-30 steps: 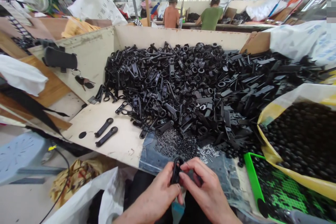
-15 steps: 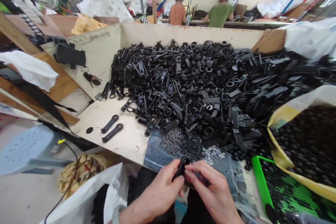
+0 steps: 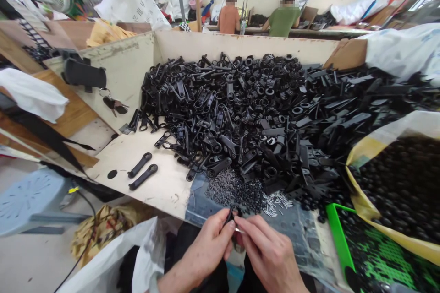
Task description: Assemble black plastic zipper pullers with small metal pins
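Near the front edge of the bench, my left hand [image 3: 209,242] is closed on a black plastic handle part [image 3: 233,211], whose ringed end sticks up past the fingers. Right beside it, my right hand [image 3: 271,247] pinches a small silver pin [image 3: 239,230] against or close to that part; whether it sits in a hole I cannot tell. Just beyond the hands are loose silver pins [image 3: 277,202] and a heap of tiny dark metal pieces [image 3: 225,185]. Two similar black handles [image 3: 143,176] lie side by side on the pale board to the left.
A large heap of black plastic parts [image 3: 220,110] fills the bench tray. On the right are a green basket [image 3: 338,233] and a yellow-rimmed sack [image 3: 359,206] of round black pieces. A blue stool [image 3: 29,192] stands left. Two people [image 3: 283,20] sit at a far bench.
The ringed part has tilted and sunk lower in my left hand. A silver pin now shows between my right fingers. The whole view has shifted slightly.
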Demonstrator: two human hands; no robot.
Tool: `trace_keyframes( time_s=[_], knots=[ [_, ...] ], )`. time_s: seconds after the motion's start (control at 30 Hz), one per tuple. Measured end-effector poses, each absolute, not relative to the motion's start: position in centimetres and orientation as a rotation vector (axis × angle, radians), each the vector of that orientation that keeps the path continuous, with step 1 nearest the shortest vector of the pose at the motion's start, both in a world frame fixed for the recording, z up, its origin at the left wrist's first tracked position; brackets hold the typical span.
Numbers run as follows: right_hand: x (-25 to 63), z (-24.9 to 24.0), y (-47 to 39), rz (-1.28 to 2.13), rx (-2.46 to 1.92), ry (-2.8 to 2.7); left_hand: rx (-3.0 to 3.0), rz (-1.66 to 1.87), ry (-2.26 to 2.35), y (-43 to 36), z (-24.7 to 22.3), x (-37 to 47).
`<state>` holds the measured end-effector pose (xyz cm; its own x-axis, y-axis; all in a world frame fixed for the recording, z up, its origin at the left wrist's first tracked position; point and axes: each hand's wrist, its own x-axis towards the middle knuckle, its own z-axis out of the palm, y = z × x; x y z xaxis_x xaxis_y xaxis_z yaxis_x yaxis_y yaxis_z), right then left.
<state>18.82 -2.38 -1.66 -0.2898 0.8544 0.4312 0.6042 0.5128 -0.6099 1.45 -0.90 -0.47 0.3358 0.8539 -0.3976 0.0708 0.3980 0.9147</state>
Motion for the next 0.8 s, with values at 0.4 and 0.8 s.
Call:
trace_keyframes(
  time_s=[0.4,0.8],
  knots=[
    [22.1,-2.8,-3.8,0.615,-1.294,-1.753,0.955,0.672,1.068,-0.2,0.4,1.4],
    [21.3,-0.4,-2.9,0.616,-1.149,-2.049,0.962,0.663,1.078,-0.3,-0.4,1.6]
  ],
)
